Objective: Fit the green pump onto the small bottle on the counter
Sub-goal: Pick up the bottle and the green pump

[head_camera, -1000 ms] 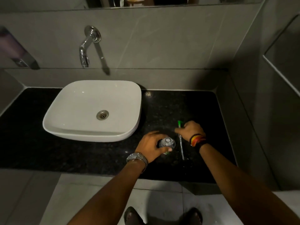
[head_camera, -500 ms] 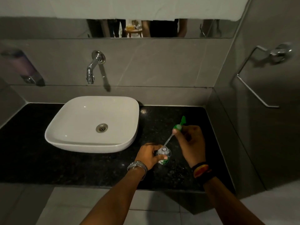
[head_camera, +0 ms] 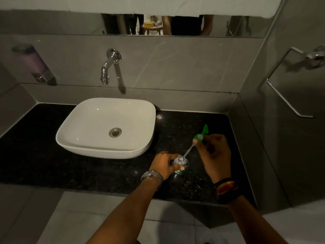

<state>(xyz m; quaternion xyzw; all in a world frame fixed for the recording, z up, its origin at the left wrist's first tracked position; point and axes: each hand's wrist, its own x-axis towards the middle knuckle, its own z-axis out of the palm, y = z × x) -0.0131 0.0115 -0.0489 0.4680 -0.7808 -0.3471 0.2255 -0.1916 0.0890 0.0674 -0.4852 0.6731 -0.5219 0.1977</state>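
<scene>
A small clear bottle (head_camera: 180, 162) with a green label stands upright on the black counter (head_camera: 52, 155), right of the sink. My left hand (head_camera: 164, 164) is wrapped around its left side, holding it. My right hand (head_camera: 213, 152) grips the green pump (head_camera: 201, 134) by its collar, tilted, with the nozzle pointing up and away. The pump's thin clear tube (head_camera: 189, 151) slants down to the left, its tip at the bottle's open mouth.
A white basin (head_camera: 105, 127) sits on the counter to the left, under a chrome wall tap (head_camera: 107, 67). A soap dispenser (head_camera: 35, 64) hangs on the left wall and a towel ring (head_camera: 290, 81) on the right wall. A mirror runs above.
My right hand lifted the pump off the counter and swung it upright; its tube tip now meets the bottle's mouth. The left hand stayed on the bottle. The camera tilted up.
</scene>
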